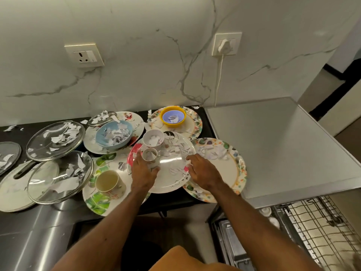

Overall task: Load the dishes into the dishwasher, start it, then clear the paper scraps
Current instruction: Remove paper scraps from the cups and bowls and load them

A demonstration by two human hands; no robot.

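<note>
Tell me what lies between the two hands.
In the head view, between the left hand, holding a small cup, and the right hand lies the white plate's glossy middle, with a few paper scraps on it.

Kitchen desk [11, 134], seen from above: a person's left hand [143, 172] grips a small cup [153, 164] standing on a white plate [170, 178]. The right hand [203, 171] lies over that plate's right rim; whether it grips cannot be told. Torn paper scraps [175, 151] litter the plate, a second cup [145, 136] just behind the first, a blue bowl [117, 147], a yellow bowl [172, 124] and two glass lids [48, 146]. A beige mug [108, 182] stands on a leaf-patterned plate [95, 202] at left. A dishwasher rack [320, 225] juts out at lower right.
</note>
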